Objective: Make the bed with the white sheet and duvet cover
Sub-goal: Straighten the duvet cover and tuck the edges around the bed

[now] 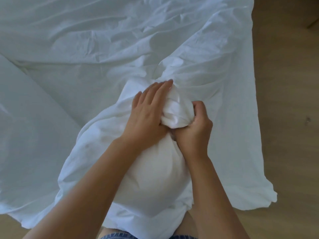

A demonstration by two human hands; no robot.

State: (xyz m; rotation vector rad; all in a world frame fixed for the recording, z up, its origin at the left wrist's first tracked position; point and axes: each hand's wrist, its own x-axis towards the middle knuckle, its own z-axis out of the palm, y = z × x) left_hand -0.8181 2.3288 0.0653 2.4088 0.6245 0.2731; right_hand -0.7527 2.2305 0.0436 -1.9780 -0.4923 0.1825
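White bedding fills the head view. A wrinkled white duvet cover spreads over the bed, its edge hanging toward the floor at the right. In front of me a bunched, stuffed bundle of white fabric rises from the bed's near edge. My right hand grips a gathered wad of the white fabric at the bundle's top. My left hand lies flat against the left side of that wad, fingers straight and pointing up and to the right.
Light wooden floor runs along the right side and under the near edge. A piece of wooden furniture shows in the top right corner. My denim clothing is at the bottom edge.
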